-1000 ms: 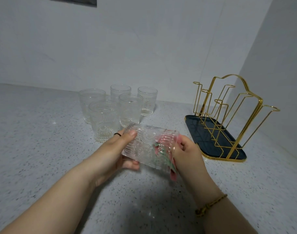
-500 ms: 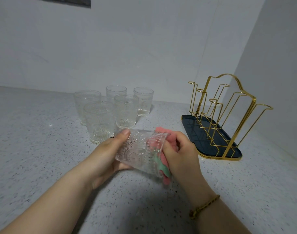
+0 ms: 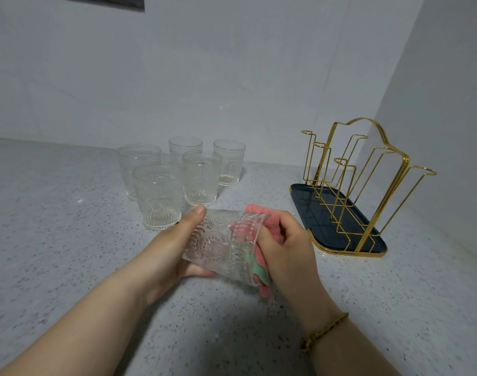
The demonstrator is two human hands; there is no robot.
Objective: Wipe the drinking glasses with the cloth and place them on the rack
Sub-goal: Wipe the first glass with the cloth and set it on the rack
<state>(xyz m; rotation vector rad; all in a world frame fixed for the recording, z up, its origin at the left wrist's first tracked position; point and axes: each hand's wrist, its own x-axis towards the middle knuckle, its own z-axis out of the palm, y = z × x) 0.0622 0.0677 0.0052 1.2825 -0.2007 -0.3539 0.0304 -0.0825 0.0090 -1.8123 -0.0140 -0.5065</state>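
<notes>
Now, well left of the rack (image 3: 351, 234), five waiting glasses (image 3: 175, 180) stand upright in a cluster (kept clear of the wiping, we judge). Nearer the rack, our left hand (image 3: 166, 248) grips the tipped glass (image 3: 218, 242) round its base so the mouth faces our right hand (image 3: 288, 248), which pinches the pink-and-green cloth (image 3: 261, 213) over the rim. How far the cloth reaches inside is blurred by the embossed wall; the far side of our left hand hides behind the glass.

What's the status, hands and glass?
Left hand grips glass on its side. Right hand presses cloth into its mouth. Rack holds no glass; nothing blocks it.
</notes>
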